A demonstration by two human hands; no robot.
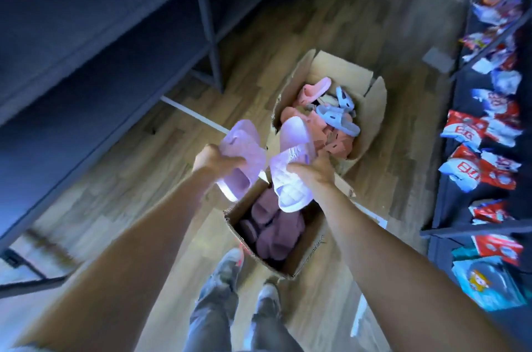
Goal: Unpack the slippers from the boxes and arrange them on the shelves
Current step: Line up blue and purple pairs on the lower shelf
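Head view, reading from the left: the dark shelves (100,64) we are meant to fill show no slippers on the tiers we can see. Our left hand (214,160) curls round one lilac slipper (243,156). Beside it, the second lilac slipper (290,173) sits in the grip of our right hand (312,169). Both are held in the air above the near box (309,251), where more purple slippers (267,225) lie. Beyond it, the far box (374,101) is heaped with pink slippers (302,118) and blue slippers (336,118). At far right a rack (449,202) carries snack packets (475,133). We judge the job barely begun: one pair is out, both boxes are well stocked, and nothing is shelved in view.
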